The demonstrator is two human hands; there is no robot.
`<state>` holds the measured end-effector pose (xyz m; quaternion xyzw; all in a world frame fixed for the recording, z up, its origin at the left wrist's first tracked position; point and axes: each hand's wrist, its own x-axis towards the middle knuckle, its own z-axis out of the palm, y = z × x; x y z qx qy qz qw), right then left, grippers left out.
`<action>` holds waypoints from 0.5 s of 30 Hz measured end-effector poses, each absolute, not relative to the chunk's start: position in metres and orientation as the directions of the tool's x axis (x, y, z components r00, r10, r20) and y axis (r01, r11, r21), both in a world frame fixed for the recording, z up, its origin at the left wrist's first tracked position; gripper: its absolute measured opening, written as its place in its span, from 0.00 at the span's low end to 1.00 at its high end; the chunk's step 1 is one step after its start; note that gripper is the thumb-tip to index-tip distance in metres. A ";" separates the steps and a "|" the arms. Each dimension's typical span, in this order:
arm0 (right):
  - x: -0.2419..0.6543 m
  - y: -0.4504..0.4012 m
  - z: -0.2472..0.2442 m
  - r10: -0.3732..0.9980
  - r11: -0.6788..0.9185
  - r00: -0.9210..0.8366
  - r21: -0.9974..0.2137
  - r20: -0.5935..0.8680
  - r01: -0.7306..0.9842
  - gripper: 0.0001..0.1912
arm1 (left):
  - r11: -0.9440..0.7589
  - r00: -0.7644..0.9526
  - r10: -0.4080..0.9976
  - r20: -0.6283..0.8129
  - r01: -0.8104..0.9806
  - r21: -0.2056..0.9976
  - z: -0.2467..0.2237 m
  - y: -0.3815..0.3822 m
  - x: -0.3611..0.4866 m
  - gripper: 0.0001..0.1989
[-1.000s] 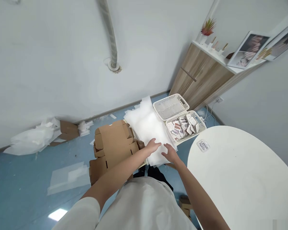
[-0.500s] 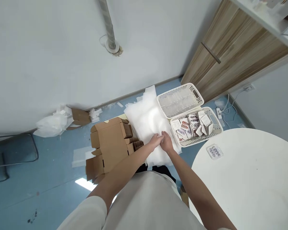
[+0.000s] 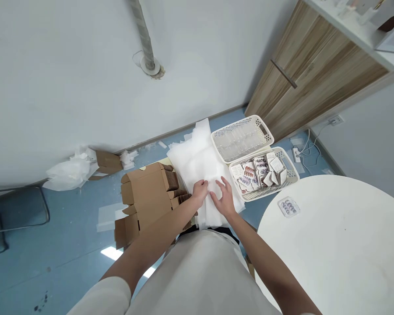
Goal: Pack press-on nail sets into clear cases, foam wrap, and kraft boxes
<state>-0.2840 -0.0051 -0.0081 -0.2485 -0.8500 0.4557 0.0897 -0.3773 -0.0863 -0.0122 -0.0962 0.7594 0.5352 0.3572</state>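
A pile of white foam sheets lies in front of me. Over it, my left hand is closed, its fingers pinching the top foam. Close by on the right, my right hand has its fingers spread, with the foam underneath; whether it touches the foam I cannot tell. Left of the foam is a stack of flat brown cardboard boxes. To the right, a white basket holds many packs of press-on nails, some with white backs showing.
Behind that basket, another white basket holds clear plastic cases. A round white table stands at right, bearing one clear nail case. A wooden cabinet and power strip lie beyond. A chair is far left.
My hands have moved apart. The left has shifted a little left and closed on the foam, while the right has opened its fingers. The whole view has shifted slightly.
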 end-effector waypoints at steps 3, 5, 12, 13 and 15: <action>-0.297 0.009 0.004 0.569 0.233 -0.801 -0.898 -0.184 0.372 0.34 | 0.378 -0.710 0.288 -0.643 -0.532 0.757 0.001 -0.097 -0.377 0.13; -0.307 0.014 0.011 0.539 0.102 -0.795 -0.915 -0.279 0.390 0.36 | 0.369 -0.683 0.334 -0.650 -0.540 0.756 0.009 -0.103 -0.372 0.14; -0.326 0.006 0.025 0.456 0.276 -0.859 -0.881 -0.232 0.384 0.32 | 0.281 -0.634 0.469 -0.615 -0.553 0.784 0.023 -0.120 -0.347 0.14; -0.329 0.005 0.027 0.461 0.293 -0.857 -0.873 -0.229 0.391 0.31 | 0.269 -0.627 0.488 -0.607 -0.554 0.788 0.025 -0.122 -0.345 0.14; -0.335 0.003 0.033 0.498 0.277 -0.840 -0.879 -0.214 0.388 0.31 | 0.260 -0.624 0.510 -0.592 -0.544 0.798 0.030 -0.128 -0.342 0.15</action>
